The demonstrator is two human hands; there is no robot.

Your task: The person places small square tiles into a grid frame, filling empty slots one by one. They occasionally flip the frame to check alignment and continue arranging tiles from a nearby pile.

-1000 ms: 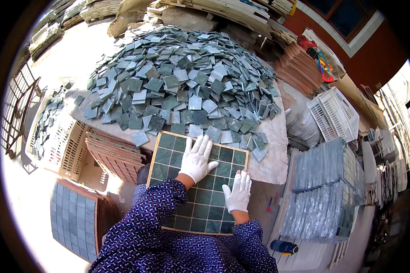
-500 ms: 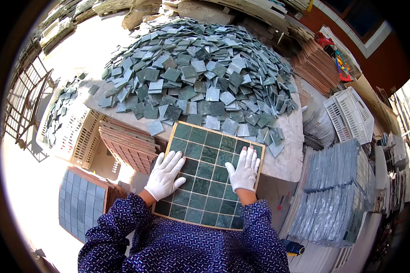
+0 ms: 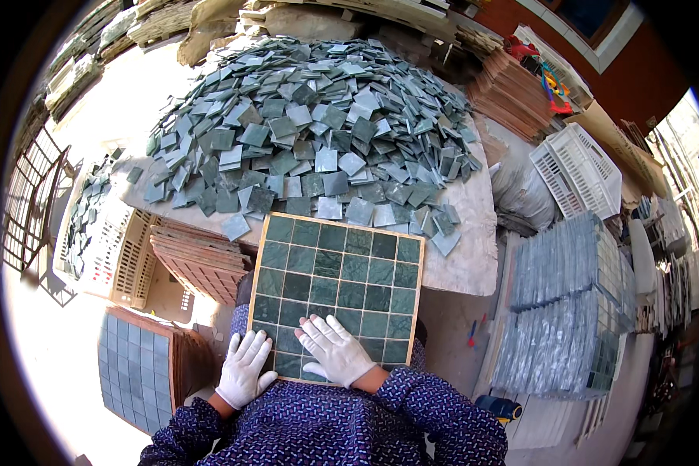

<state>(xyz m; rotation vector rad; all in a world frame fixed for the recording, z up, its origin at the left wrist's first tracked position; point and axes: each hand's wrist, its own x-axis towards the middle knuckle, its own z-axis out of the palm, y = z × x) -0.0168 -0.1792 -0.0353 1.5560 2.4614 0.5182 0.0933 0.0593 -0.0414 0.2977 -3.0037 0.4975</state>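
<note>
In front of me lies a wooden-framed tray filled with rows of square green stone tiles. Its far edge meets the near side of a table, and its near edge is against my body. My left hand, in a white glove with bare fingertips, rests at the lower left edge of the tray, fingers stretched. My right hand, gloved the same way, lies flat on the tiles near the bottom middle. Neither hand grasps anything. A large heap of loose green tiles covers the table beyond.
Left of me stand a tile-faced stack, reddish-brown trays and a cream plastic crate. On the right are plastic-wrapped tile stacks, a white crate and a blue-and-yellow tool. Reddish panels are piled at the back right.
My right hand has moved from the tray's right side to its lower middle. My left hand has slid down to the lower left edge. The tray sits straighter, and the view has shifted slightly.
</note>
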